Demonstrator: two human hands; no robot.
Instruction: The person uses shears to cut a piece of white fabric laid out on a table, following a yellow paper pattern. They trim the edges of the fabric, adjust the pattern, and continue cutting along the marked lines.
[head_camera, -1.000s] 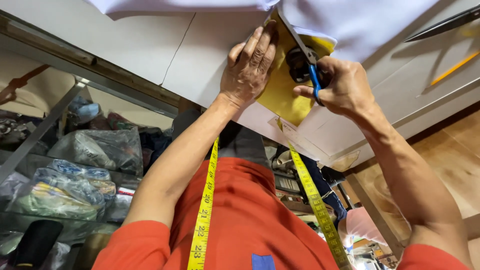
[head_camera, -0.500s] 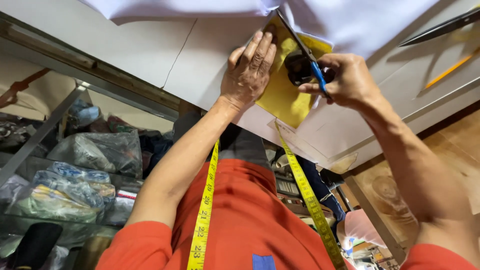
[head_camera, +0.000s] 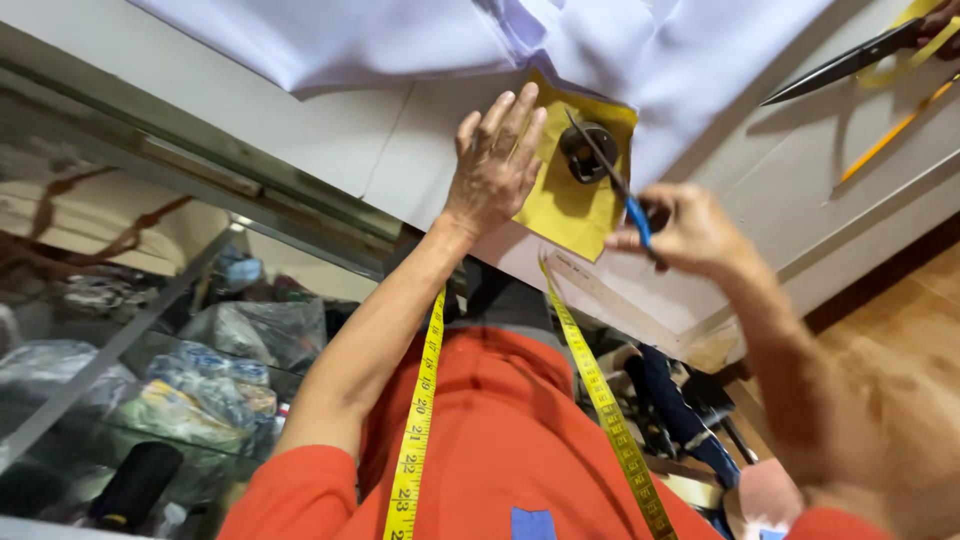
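Biggest thing here is the white worktable (head_camera: 300, 140), running across the top of the view, with white fabric (head_camera: 420, 40) draped over its far side. The person wears an orange shirt (head_camera: 500, 440) with a yellow tape measure (head_camera: 415, 430) hanging round the neck.

On the table edge sits a yellow paper pattern piece (head_camera: 570, 205), roughly rectangular and a bit creased, tucked partly under the fabric. The left hand (head_camera: 495, 165) lies flat on its left part, fingers spread and pressing down, not gripping anything.

The right hand (head_camera: 690, 230) is closed around a thin dark tool with a blue grip (head_camera: 637, 222), some kind of pen or awl, can't tell which. Its long axis runs from the hand toward 11 o'clock, tip over a small dark round thing (head_camera: 583, 155) sitting on the yellow piece. So the yellow piece lies at about 10 o'clock from the right hand, and the left hand is the one already on it.

Over at 2 o'clock, large dark shears (head_camera: 840, 65) and a yellow pencil (head_camera: 890, 130) lie on the table.
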